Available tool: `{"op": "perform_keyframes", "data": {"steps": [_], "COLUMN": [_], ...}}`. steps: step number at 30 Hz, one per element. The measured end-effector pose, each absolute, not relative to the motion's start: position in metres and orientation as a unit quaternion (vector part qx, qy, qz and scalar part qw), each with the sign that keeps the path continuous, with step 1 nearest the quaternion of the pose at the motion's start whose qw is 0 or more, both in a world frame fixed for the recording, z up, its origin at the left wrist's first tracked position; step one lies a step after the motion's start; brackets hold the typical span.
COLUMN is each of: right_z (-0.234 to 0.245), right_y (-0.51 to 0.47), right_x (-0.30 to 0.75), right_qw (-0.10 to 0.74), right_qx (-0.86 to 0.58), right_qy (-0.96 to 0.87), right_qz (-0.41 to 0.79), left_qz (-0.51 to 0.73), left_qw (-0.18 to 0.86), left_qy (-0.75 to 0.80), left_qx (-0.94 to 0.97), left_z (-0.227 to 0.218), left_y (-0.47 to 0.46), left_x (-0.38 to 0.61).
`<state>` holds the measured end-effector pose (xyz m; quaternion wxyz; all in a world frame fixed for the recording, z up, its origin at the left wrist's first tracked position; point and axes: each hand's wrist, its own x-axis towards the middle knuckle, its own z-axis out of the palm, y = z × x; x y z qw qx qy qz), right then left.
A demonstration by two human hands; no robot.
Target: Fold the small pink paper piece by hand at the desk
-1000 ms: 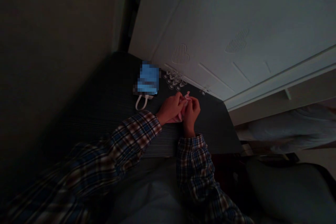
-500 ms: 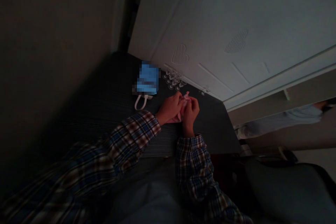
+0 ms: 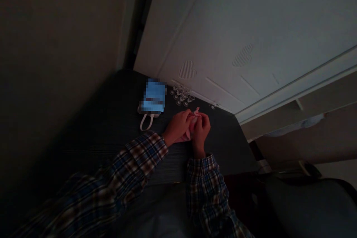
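The scene is dim. Over a dark table (image 3: 111, 134), my left hand (image 3: 178, 126) and my right hand (image 3: 201, 130) are pressed together, both pinching a small pink piece of paper or cloth (image 3: 192, 126). A pink corner sticks up above my fingers; most of the piece is hidden between the hands. Both arms wear plaid sleeves.
A blurred blue item (image 3: 153, 96) with a white loop (image 3: 146, 122) lies on the table left of my hands. Several small clear round pieces (image 3: 182, 95) sit near a pale panel (image 3: 237, 37) with heart shapes. A dark chair (image 3: 306, 204) stands at the lower right.
The view has shifted, so everything sits a little lower in the picture. My hands stay together on the pink piece. A pale shape at the right has moved out of sight.
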<state>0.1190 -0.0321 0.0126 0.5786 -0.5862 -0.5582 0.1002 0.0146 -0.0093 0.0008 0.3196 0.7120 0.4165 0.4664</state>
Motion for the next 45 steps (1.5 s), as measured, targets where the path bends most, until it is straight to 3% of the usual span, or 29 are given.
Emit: {"op": "perform_keyframes", "data": {"steps": [21,45], "right_z": [0.0114,0.0105], "right_y": [-0.0349,-0.0361], "right_x": [0.1183,0.1214], "right_qw": [0.6,0.602], "right_qx": [-0.589,-0.583], "right_qy": [-0.535,-0.538], "right_qz": [0.079,0.091], "left_qz": [0.529,0.493], "left_qw": [0.307,0.301], "left_qy": [0.407,0.415], "left_qx": [0.678,0.703], "left_z": [0.0017,0.003], "left_y": [-0.0071,-0.0046], "left_x": [0.0132,0.0105]}}
